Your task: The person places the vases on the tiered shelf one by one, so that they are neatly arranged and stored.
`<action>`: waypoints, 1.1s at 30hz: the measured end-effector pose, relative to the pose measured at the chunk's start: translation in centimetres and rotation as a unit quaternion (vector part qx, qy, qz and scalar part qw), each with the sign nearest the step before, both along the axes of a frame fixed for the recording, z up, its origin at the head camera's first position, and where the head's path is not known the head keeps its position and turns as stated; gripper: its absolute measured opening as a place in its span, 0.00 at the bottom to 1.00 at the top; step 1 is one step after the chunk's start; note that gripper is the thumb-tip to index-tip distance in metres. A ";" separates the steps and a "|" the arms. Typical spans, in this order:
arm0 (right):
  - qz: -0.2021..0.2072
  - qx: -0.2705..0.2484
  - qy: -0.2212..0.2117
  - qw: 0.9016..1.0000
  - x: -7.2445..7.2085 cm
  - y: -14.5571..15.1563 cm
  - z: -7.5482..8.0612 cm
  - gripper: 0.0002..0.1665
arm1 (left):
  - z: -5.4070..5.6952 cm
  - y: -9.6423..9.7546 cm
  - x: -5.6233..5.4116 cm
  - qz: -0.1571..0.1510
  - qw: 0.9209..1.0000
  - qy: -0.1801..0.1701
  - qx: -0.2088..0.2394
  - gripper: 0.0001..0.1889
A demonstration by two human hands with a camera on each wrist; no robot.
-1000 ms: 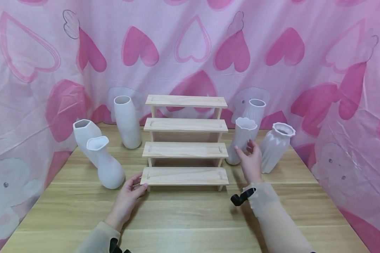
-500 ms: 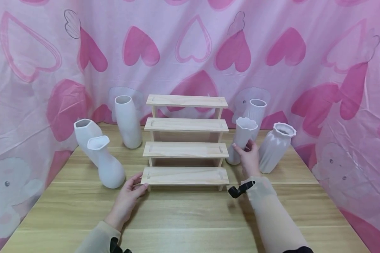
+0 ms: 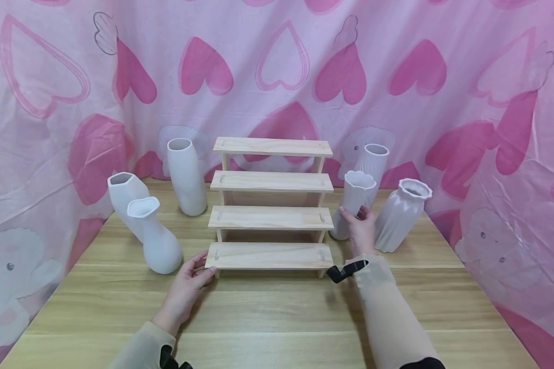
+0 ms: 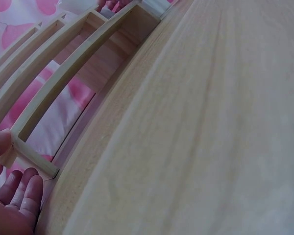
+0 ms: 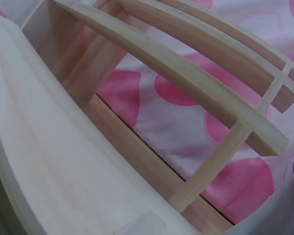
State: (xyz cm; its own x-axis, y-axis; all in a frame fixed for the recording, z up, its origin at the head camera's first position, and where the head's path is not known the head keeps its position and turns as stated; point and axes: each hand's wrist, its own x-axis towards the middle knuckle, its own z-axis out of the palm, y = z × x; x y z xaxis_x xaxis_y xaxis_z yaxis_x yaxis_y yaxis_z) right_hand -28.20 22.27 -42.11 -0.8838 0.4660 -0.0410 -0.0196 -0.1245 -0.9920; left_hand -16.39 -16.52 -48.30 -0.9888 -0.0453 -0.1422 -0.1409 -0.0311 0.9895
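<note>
My left hand [image 3: 186, 287] grips the left end of the lowest step of a light wooden tiered display stand [image 3: 271, 256]. Its thumb lies at the front corner, and the lower fingers [image 4: 32, 193] stay loose below the step in the left wrist view. To the stand's right, my right hand [image 3: 362, 233] holds the lower body of a white vase [image 3: 357, 192] with a scalloped rim, upright on the table. The thumb is on the vase's near side; most fingers are hidden behind it. In the right wrist view, part of that vase [image 5: 269, 210] shows at the lower right.
A ribbed white vase [image 3: 375, 159] stands behind the held one, and a fluted white vase [image 3: 400, 218] to its right. Left of the stand are a tall smooth vase [image 3: 186, 179], a faceted vase [image 3: 124, 197] and a bulb-bottomed vase [image 3: 161, 246]. A pink heart-print curtain [image 3: 277, 61] hangs behind.
My right hand has moved slightly left and closed in on the scalloped vase, its forearm shifting left too. The left hand stays at the stand.
</note>
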 end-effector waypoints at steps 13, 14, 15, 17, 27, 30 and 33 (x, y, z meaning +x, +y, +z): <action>-0.022 -0.012 0.011 1.000 -0.4 -0.3 -0.4 0.43 | 0.3 0.1 0.1 0.003 1.000 0.003 -0.002 0.29; -0.022 -0.013 0.012 1.000 -0.4 -0.3 -0.5 0.42 | 0.3 0.1 0.1 0.003 1.000 0.003 -0.002 0.29; -0.022 -0.013 0.013 1.000 -0.4 -0.3 -0.5 0.42 | 0.3 0.1 0.1 0.003 1.000 0.001 -0.001 0.29; -0.022 -0.013 0.015 1.000 -0.4 -0.3 -0.6 0.41 | 0.3 0.1 0.2 0.003 1.000 -0.003 0.001 0.29; -0.020 -0.005 0.012 1.000 -0.6 -0.2 -0.8 0.40 | 0.2 0.1 0.1 0.002 1.000 -0.009 0.000 0.29; -0.018 -0.003 0.010 1.000 -0.6 -0.2 -0.8 0.41 | 0.2 0.1 0.1 0.003 1.000 -0.008 -0.001 0.29; -0.018 0.001 0.007 1.000 -0.5 -0.1 -0.7 0.42 | 0.2 0.1 0.1 0.002 1.000 -0.007 -0.002 0.29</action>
